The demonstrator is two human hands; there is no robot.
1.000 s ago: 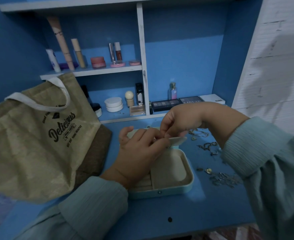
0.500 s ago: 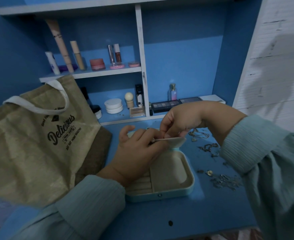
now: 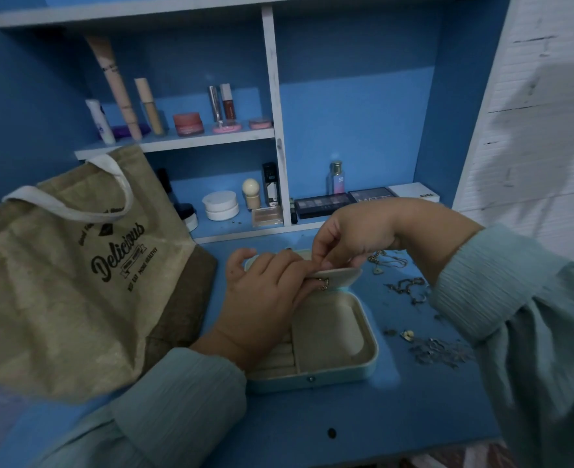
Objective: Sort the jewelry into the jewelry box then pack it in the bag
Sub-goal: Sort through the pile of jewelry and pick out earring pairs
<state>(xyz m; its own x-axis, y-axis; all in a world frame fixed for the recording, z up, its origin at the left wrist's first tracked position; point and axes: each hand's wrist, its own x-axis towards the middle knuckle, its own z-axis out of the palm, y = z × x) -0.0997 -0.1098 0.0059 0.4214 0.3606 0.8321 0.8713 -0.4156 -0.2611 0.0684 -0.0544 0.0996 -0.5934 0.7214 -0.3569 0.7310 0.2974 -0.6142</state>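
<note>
A pale teal jewelry box (image 3: 363,363) with cream lining lies open on the blue desk. Its cream lid panel (image 3: 341,275) stands raised at the far side. My left hand (image 3: 262,298) reaches over the box and grips that panel's edge with curled fingers. My right hand (image 3: 353,238) comes from above and pinches at the panel's top edge, where a small gold earring (image 3: 322,284) hangs just beneath. Loose jewelry (image 3: 437,352) lies scattered on the desk right of the box, with a chain (image 3: 385,261) behind my right wrist. The tan "Delicious" bag (image 3: 59,292) lies on the left.
White shelves behind the desk hold cosmetics: tubes (image 3: 116,89), a pink jar (image 3: 188,123), a white jar (image 3: 220,205), a perfume bottle (image 3: 336,177) and eyeshadow palettes (image 3: 324,204). A white wall (image 3: 549,130) stands on the right. The desk's front edge (image 3: 312,447) is near my body.
Both hands stay at the lid panel with only small finger shifts. The gold earring now shows below the panel's edge.
</note>
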